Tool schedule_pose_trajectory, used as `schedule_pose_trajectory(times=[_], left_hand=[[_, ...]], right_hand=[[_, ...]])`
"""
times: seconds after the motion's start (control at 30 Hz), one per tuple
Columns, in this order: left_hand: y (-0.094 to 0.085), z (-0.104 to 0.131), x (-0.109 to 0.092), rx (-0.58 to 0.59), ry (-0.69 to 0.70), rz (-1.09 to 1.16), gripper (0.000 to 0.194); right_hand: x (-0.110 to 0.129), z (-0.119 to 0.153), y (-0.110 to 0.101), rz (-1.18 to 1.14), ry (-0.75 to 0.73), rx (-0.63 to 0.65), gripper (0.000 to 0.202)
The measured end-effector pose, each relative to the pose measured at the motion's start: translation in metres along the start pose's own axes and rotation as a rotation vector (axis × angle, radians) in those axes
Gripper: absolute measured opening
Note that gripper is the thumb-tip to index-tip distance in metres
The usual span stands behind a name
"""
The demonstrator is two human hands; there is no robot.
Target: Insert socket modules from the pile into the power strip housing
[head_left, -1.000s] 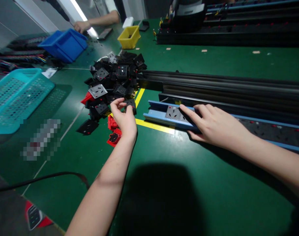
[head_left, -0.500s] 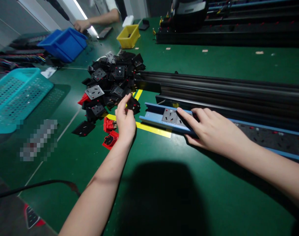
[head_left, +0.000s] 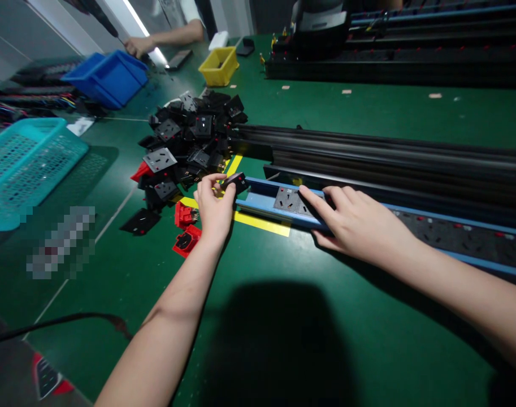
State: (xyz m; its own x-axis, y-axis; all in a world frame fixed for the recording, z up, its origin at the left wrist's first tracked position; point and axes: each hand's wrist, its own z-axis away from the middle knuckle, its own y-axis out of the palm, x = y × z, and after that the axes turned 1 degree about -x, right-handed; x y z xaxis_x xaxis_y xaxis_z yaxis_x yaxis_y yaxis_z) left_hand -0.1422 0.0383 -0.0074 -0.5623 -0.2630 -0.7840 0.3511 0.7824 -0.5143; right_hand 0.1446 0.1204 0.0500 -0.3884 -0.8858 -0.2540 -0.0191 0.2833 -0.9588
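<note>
Between the thumb and fingers of my left hand [head_left: 216,206] is a black socket module [head_left: 234,182], tilted, just off the open end of a blue rail [head_left: 258,199]. My right hand [head_left: 355,217] grips this rail, with the thumb on its near side and the index finger lying on a fitted socket module [head_left: 286,199]. More black modules [head_left: 442,230] sit in the channel right of my hand. Beside my left wrist lie two red socket modules, an upper one [head_left: 185,215] and a lower one [head_left: 187,241].
Behind my left hand is a heap of black socket modules [head_left: 202,125]. Long black rails [head_left: 368,144] lie beyond the blue one. A turquoise basket [head_left: 33,169], a blue bin [head_left: 107,79] and a yellow bin [head_left: 219,66] stand around. Another person's hand [head_left: 139,46] is by the blue bin.
My left hand has closed on a black socket module at the heap's edge and lifted it toward the rail's end. My right hand stays on the rail.
</note>
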Motion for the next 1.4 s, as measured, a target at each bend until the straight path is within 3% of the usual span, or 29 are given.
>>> schedule_pose_trajectory(times=[0.23,0.57,1.03,1.23,1.4], left_hand=[[0.004,-0.005,0.011,0.073,0.025,0.142,0.035],[0.003,-0.002,-0.004,0.078,-0.110,0.237,0.042],[0.003,-0.002,0.000,0.099,-0.041,0.180,0.031],[0.001,-0.001,0.001,0.000,0.031,-0.007,0.023],[0.004,-0.003,0.004,0.129,0.054,0.082,0.031]], right_hand=[[0.000,0.000,-0.001,0.001,-0.011,-0.009,0.075],[0.000,0.000,-0.002,-0.002,-0.010,0.006,0.077],[-0.001,0.000,-0.001,-0.018,-0.008,-0.010,0.076],[0.000,0.000,-0.003,-0.017,-0.004,-0.003,0.076],[0.000,0.000,-0.003,-0.019,-0.002,0.004,0.076]])
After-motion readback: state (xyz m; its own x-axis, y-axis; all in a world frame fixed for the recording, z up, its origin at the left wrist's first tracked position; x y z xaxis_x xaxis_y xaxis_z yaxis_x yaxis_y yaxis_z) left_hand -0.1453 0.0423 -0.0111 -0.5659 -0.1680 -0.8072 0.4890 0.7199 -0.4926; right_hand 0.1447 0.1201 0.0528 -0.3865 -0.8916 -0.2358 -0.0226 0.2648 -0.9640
